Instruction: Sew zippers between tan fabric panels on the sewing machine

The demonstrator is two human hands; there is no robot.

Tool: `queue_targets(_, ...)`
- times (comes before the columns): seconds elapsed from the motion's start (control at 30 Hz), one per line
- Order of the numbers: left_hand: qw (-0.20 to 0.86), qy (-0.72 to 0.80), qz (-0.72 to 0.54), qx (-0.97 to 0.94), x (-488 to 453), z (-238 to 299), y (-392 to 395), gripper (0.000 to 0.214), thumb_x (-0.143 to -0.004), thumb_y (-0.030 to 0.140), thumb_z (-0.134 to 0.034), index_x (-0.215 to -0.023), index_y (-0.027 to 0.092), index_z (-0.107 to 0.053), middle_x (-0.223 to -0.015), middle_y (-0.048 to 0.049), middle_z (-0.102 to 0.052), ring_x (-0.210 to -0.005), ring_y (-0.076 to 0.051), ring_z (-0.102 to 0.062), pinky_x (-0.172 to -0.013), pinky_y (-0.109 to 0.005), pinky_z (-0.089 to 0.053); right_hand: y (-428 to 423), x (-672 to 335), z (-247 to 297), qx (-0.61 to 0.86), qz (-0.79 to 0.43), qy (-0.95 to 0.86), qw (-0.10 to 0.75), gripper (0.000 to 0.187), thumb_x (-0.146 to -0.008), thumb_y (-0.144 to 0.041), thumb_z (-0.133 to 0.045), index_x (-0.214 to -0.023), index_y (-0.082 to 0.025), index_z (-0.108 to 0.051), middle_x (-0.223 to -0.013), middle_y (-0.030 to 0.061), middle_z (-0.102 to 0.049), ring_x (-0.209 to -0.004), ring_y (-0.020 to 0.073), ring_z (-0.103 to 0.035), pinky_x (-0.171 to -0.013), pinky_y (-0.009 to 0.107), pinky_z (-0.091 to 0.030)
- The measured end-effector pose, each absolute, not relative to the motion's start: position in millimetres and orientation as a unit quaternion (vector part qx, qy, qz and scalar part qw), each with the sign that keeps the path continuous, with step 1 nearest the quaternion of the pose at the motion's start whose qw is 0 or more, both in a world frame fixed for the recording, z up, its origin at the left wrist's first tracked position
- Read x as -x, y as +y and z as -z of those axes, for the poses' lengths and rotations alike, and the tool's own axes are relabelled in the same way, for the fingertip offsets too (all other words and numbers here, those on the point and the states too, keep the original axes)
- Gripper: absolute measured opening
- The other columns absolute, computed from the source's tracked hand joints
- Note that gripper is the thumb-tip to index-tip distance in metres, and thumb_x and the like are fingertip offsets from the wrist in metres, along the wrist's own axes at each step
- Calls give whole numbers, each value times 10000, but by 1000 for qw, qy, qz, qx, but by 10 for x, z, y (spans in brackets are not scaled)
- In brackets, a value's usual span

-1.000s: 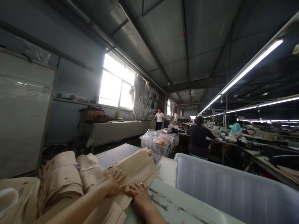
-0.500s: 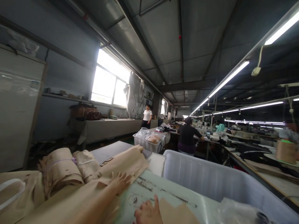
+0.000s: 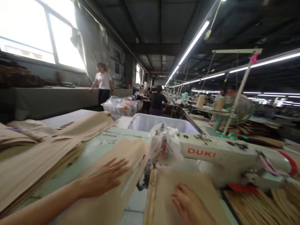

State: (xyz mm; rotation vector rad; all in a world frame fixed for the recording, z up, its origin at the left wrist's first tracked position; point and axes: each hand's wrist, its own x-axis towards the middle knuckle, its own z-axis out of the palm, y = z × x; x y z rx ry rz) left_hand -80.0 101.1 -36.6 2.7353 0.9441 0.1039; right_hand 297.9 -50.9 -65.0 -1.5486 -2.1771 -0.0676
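My left hand [image 3: 106, 178] lies flat, fingers stretched, on a tan fabric piece [image 3: 93, 204] spread over the pale green sewing table. My right hand [image 3: 187, 201] is over a second tan fabric panel [image 3: 166, 187], its fingers bent and close together; whether they pinch anything is hidden. Between the hands, past the fingertips, stands a white sewing machine [image 3: 199, 150] with red lettering. Clear plastic [image 3: 164, 142] wraps its head. The needle area is partly covered and blurred.
A stack of tan fabric pieces [image 3: 39, 165] lies at the left. Beyond the table is a white plastic bin [image 3: 161, 122]. More cut pieces [image 3: 260, 206] lie at the lower right. Thread cones [image 3: 201, 101] stand behind the machine. Two people [image 3: 104, 82] are farther off.
The view has turned right and down, bringing the sewing machine into sight. My left hand has gone from the left stack to the spread piece. My right hand's extended index finger is now bent.
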Motion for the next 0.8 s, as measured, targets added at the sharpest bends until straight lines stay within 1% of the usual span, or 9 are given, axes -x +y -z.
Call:
queue_targets(0.1, 142, 346, -37, -927, 635, 583, 720, 509, -1095, 491, -325, -1583, 468, -184, -1666, 71, -121, -1544, -269, -109, -1237, -566, 4, -531, -3096, 517, 541, -36, -809, 227, 223, -954, -136, -534, -1104, -233, -667, -1158, 67, -649, -1063, 194, -633, -941, 309, -536)
queue_targets(0.27, 106, 419, -78, -898, 569, 880, 321, 565, -1056, 481, -391, -1594, 402, -238, -1646, 14, -221, -1520, -344, -206, -1214, -644, -99, -162, -2897, 554, 500, -50, -835, 225, 365, -969, -143, -560, -1325, -210, -607, -1354, 70, -603, -1286, 201, -530, -1147, 358, -401)
queue_targets(0.33, 96, 428, -78, -895, 582, 882, 288, 544, -1030, 492, -433, -1561, 390, -370, -1608, -1, -349, -1489, -353, -305, -1217, -633, -142, -56, -2842, 620, 489, -58, -843, 219, 428, -1008, -213, -539, -1435, -227, -524, -1465, 60, -531, -1379, 199, -455, -1213, 399, -312)
queue_targets(0.43, 66, 447, -124, -883, 529, 724, 393, 446, -991, 570, -475, -1323, 349, -673, -1415, -14, -611, -1348, -333, -512, -1225, -535, -256, 11, -2826, 703, 487, -73, -846, 204, 417, -1070, -326, -449, -1480, -258, -482, -1531, 33, -461, -1439, 190, -387, -1251, 458, -219)
queue_targets(0.5, 53, 447, -163, -878, 408, 592, 440, 447, -991, 587, -461, -1236, 323, -724, -1329, -18, -667, -1285, -320, -563, -1204, -484, -331, 8, -2826, 729, 491, -78, -845, 195, 404, -1091, -350, -389, -1472, -268, -495, -1537, 18, -450, -1451, 178, -368, -1262, 466, -180)
queue_targets(0.6, 91, 367, -164, -911, 139, 505, 315, 455, -1017, 551, -455, -1407, 368, -599, -1430, 2, -598, -1314, -306, -553, -1186, -465, -382, -41, -2810, 727, 497, -77, -845, 179, 413, -1095, -351, -371, -1482, -261, -484, -1546, 7, -436, -1460, 171, -351, -1273, 464, -144)
queue_targets(0.67, 128, 280, -137, -941, -45, 551, 160, 540, -1014, 540, -506, -1534, 436, -405, -1556, 22, -449, -1390, -303, -484, -1201, -474, -364, -90, -2800, 711, 494, -69, -851, 167, 425, -1088, -352, -385, -1493, -255, -468, -1546, 5, -437, -1459, 178, -353, -1276, 471, -151)
queue_targets(0.73, 164, 199, -90, -962, -199, 674, 45, 594, -1047, 471, -488, -1572, 502, -212, -1603, 39, -313, -1441, -283, -410, -1208, -487, -347, -128, -2804, 697, 487, -56, -856, 161, 433, -1071, -358, -429, -1490, -256, -471, -1528, 8, -465, -1442, 187, -382, -1269, 464, -201)
queue_targets(0.8, 190, 159, -71, -966, -302, 842, -10, 615, -1082, 365, -434, -1560, 536, -87, -1595, 49, -267, -1449, -274, -376, -1200, -502, -344, -141, -2815, 693, 485, -46, -858, 163, 418, -1046, -348, -487, -1458, -282, -506, -1489, 2, -514, -1400, 189, -438, -1249, 432, -275)
